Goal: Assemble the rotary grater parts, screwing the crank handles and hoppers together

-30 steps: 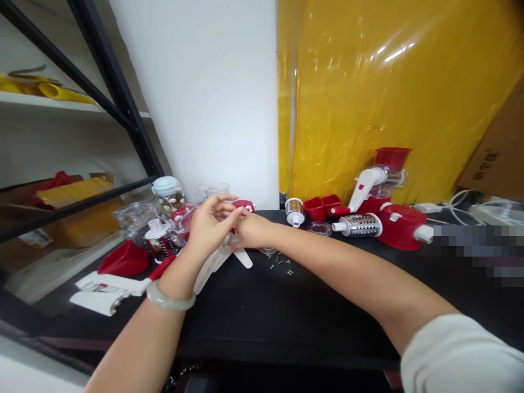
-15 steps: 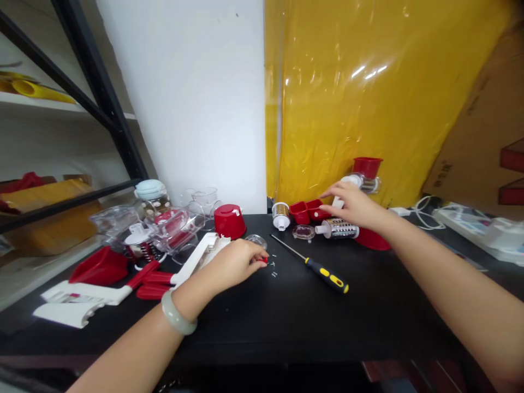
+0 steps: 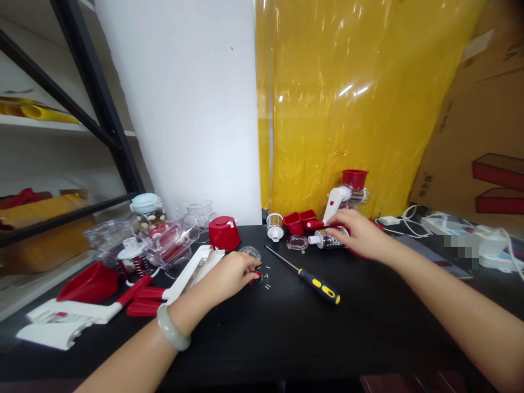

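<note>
My left hand (image 3: pixel 231 273) rests on the black table (image 3: pixel 286 333) with its fingers curled around a small red piece (image 3: pixel 256 276), next to several tiny screws (image 3: pixel 266 278). My right hand (image 3: pixel 358 234) reaches to the back right and lies over a metal grater drum (image 3: pixel 324 239) and the red base beside it; whether it grips them I cannot tell. A screwdriver with a black and yellow handle (image 3: pixel 317 284) lies between my two hands.
Red, white and clear plastic parts (image 3: pixel 164 245) crowd the left of the table, with a red cap (image 3: pixel 224 233) behind them. An assembled red-and-white grater (image 3: pixel 347 196) stands at the back by a yellow sheet (image 3: pixel 347 109). Cardboard boxes (image 3: pixel 483 147) and cables lie right; black shelving stands left.
My hands came apart from the white part: the left dropped to the screws, the right set down the screwdriver and reached to the grater drum, then lowered onto it.
</note>
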Action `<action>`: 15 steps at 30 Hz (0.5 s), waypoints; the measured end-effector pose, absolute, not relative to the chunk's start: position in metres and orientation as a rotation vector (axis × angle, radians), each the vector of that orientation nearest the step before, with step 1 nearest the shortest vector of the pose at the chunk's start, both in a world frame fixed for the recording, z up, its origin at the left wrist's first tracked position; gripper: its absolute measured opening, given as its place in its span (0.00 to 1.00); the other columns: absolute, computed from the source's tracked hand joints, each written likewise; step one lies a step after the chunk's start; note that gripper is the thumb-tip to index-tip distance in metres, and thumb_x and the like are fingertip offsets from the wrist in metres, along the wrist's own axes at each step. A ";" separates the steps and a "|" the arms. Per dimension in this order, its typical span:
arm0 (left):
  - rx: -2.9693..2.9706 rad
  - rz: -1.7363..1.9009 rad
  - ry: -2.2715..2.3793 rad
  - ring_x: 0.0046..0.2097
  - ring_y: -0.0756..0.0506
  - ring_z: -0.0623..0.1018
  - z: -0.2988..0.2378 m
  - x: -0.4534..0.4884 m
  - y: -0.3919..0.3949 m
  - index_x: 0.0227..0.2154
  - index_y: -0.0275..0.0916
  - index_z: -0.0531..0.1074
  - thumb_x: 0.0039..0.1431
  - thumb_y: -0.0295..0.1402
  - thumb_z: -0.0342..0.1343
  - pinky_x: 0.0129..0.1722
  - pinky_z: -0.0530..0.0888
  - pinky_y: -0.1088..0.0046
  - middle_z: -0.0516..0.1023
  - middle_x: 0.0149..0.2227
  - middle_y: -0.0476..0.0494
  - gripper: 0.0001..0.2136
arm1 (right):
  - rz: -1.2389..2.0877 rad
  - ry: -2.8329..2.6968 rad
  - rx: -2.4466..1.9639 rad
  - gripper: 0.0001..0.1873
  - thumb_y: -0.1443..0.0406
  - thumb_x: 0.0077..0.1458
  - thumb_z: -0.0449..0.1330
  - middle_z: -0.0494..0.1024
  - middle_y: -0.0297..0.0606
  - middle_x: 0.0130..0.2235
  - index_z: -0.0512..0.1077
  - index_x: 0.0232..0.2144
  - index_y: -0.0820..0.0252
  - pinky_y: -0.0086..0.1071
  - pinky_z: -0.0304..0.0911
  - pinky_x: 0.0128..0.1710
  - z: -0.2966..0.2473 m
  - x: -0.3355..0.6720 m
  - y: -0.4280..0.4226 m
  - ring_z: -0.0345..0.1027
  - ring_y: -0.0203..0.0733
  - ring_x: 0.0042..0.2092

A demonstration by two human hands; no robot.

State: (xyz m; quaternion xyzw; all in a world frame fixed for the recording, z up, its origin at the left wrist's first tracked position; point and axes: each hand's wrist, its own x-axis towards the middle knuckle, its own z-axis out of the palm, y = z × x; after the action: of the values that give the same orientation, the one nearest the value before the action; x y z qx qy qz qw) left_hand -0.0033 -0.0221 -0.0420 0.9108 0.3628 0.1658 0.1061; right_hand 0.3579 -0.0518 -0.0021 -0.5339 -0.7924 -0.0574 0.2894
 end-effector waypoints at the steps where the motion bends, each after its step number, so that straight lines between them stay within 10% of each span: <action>1: 2.647 0.519 1.083 0.35 0.44 0.81 -0.041 -0.004 -0.021 0.43 0.40 0.79 0.59 0.34 0.57 0.36 0.73 0.71 0.83 0.35 0.43 0.11 | -0.081 -2.218 -1.412 0.16 0.52 0.61 0.54 0.75 0.44 0.43 0.74 0.40 0.55 0.45 0.64 0.52 -0.006 0.341 -0.062 0.68 0.50 0.49; 15: 2.613 0.760 1.415 0.40 0.42 0.82 -0.023 -0.034 -0.007 0.45 0.43 0.78 0.57 0.37 0.57 0.40 0.75 0.69 0.84 0.38 0.46 0.13 | -0.019 -2.639 -1.724 0.21 0.62 0.57 0.56 0.78 0.49 0.43 0.64 0.53 0.59 0.39 0.64 0.36 -0.035 0.259 -0.085 0.75 0.55 0.43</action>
State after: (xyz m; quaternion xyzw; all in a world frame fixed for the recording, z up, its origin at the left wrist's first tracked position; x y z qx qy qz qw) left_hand -0.0341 -0.0068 -0.0232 0.8513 0.4611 0.2477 0.0372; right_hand 0.2591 -0.0854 -0.0352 -0.5469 -0.8371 -0.0060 -0.0057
